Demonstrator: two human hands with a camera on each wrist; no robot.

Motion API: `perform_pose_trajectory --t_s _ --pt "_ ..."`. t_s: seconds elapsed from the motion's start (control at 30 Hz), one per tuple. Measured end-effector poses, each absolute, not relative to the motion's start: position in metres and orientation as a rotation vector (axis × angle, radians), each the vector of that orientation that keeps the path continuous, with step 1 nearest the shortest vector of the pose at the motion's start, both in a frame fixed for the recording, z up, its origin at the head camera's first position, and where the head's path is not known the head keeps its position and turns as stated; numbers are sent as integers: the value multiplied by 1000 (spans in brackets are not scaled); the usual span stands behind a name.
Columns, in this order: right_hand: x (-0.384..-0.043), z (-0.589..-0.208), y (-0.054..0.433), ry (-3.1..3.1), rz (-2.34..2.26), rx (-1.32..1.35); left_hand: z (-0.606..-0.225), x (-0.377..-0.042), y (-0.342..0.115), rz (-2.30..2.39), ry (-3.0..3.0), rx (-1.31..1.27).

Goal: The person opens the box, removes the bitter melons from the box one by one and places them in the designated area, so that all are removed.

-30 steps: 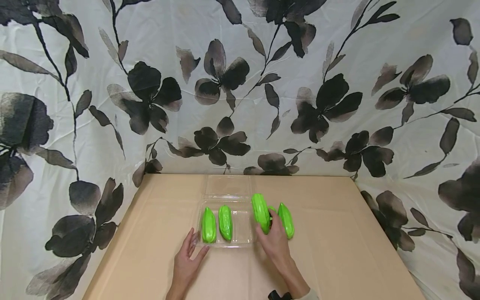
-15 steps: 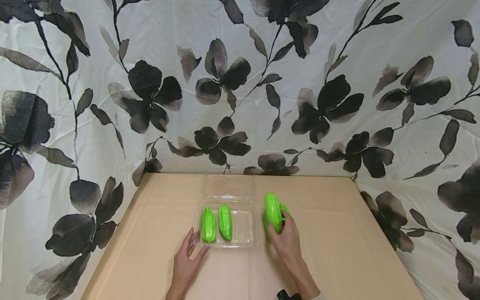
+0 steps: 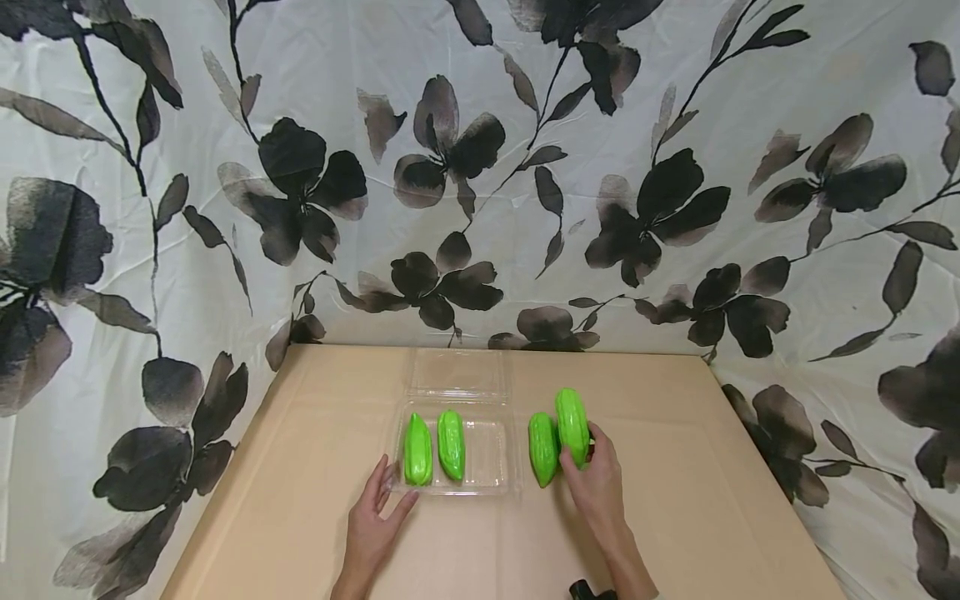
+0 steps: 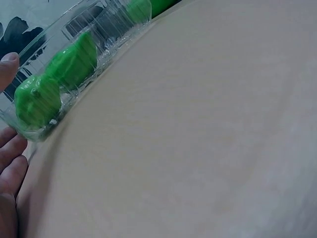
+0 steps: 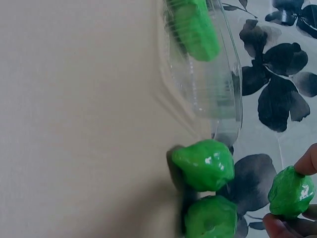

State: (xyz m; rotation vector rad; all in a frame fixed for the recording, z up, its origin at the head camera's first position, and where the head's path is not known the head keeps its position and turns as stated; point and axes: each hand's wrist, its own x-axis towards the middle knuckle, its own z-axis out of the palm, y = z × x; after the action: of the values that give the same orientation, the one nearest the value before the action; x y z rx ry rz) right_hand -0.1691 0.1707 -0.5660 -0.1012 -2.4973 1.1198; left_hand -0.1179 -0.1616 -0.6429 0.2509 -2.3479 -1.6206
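Observation:
My right hand (image 3: 596, 483) grips a glossy green, ridged, cucumber-like vegetable (image 3: 573, 427) between thumb and fingers, raised above the board. In the right wrist view the held vegetable (image 5: 291, 191) is apart from two others, a pointed one (image 5: 205, 165) and another (image 5: 212, 218) below it. From the head, one of these (image 3: 543, 450) shows left of the hand; the other is hidden. Two more vegetables, one left (image 3: 417, 450) and one right (image 3: 451, 445), lie in the left part of a clear plastic clamshell box (image 3: 487, 492). My left hand (image 3: 375, 517) rests at the box's near left corner, fingers fairly straight.
The box's open lid (image 3: 457, 372) lies toward the back edge of the tan cardboard surface (image 3: 660, 467). Behind and beside it hangs a white cloth with dark flowers (image 3: 555, 225). Bare cardboard lies to the right of my right hand.
My right hand has moved right with the held vegetable, from beside the box to over the loose ones. A loose vegetable on its left is now uncovered. My left hand has stayed put.

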Motion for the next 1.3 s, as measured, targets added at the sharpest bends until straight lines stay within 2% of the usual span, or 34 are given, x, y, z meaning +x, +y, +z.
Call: perform_pose_trajectory --t_s 0.2,0.53,1.3 --pt "-170 -569 184 -2513 1132 -150 -621 -113 -158 -1683 -2318 246" --pt "-173 -575 201 -2539 1104 -247 -648 -118 -163 -1666 -2290 188" --pt "-177 -598 227 -2647 1103 -333 -626 -115 -155 -1661 -2335 293"
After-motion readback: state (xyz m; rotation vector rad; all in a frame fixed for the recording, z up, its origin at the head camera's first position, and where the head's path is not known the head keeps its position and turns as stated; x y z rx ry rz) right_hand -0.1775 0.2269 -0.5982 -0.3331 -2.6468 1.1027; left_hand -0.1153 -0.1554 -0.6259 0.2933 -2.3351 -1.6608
